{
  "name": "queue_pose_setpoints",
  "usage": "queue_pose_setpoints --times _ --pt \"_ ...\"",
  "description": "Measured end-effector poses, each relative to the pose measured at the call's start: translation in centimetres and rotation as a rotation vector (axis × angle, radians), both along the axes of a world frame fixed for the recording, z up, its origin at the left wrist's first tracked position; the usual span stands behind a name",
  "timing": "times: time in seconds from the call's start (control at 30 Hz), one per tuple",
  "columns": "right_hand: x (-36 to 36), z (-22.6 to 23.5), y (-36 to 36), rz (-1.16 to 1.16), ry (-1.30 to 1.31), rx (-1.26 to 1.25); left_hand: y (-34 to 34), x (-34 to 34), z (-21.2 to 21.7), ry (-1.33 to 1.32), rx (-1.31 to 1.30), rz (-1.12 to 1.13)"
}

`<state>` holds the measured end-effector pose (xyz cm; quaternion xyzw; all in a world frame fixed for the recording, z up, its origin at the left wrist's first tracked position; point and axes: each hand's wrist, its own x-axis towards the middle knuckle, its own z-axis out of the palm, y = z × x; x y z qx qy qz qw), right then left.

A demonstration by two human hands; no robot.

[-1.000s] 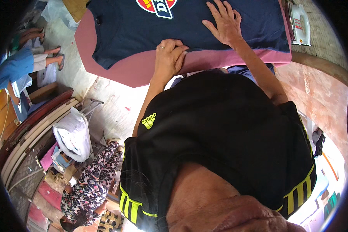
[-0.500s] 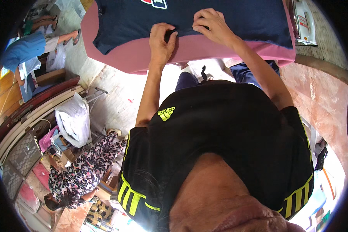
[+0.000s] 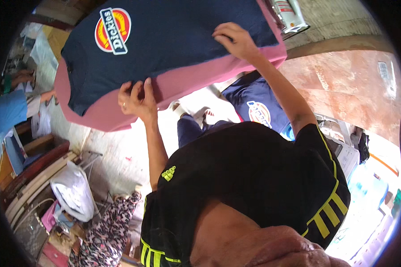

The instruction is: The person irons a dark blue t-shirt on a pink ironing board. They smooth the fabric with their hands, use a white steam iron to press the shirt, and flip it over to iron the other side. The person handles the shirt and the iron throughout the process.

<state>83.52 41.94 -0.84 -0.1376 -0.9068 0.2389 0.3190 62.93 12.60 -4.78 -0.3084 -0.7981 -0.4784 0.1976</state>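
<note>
A navy T-shirt (image 3: 173,40) with a round red and yellow print lies spread on a pink-covered board (image 3: 187,78). My left hand (image 3: 139,103) is at the shirt's near edge, fingers apart and slightly bent, with no cloth visibly gripped. Further right, my right hand (image 3: 237,42) rests over the shirt's lower part, its fingers stretched out and nothing in them.
Another navy shirt (image 3: 256,100) with a similar print hangs below the board's near right side. A white and red appliance (image 3: 289,14) stands at the board's right end. Low on the left are a plastic-wrapped bundle (image 3: 73,191) and a person in patterned clothes (image 3: 104,231).
The view has turned, bringing the shirt's whole print into sight. My hands have moved apart along the shirt, the left toward the neck end, and their bent fingers have loosened.
</note>
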Motion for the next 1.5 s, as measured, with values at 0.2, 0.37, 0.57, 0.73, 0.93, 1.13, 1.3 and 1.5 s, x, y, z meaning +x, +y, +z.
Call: queue_pose_setpoints --times 0.2,0.37,0.57,0.73,0.93,1.13,1.3,1.5 --pt "8.3 -0.7 11.4 -0.519 -0.091 0.316 -0.3 1.2 0.8 -0.016 -0.256 0.034" --pt "5.7 -1.1 15.5 -0.582 -0.151 0.097 -0.3 1.0 1.0 -0.062 -0.293 0.062" --pt "2.4 0.3 17.9 -0.692 -0.188 -0.139 -0.3 0.9 1.7 -0.089 -0.384 0.09" --pt "-0.7 0.7 21.4 -0.649 -0.179 -0.113 -0.5 0.6 2.3 -0.143 -0.368 0.058" --pt "-5.2 2.1 25.3 -0.616 -0.444 -0.235 -0.6 1.0 3.4 -0.049 -0.463 0.071" --pt "-2.1 0.0 33.9 -0.604 -0.24 0.093 -0.5 1.0 2.7 -0.191 -0.345 0.022" --pt "-1.4 -2.5 36.7 -0.634 -0.231 0.202 -0.8 1.4 2.3 -0.225 -0.349 -0.017" --pt "-1.7 -0.7 29.1 -0.558 -0.081 -0.026 0.0 2.8 1.3 -0.205 -0.311 0.028"
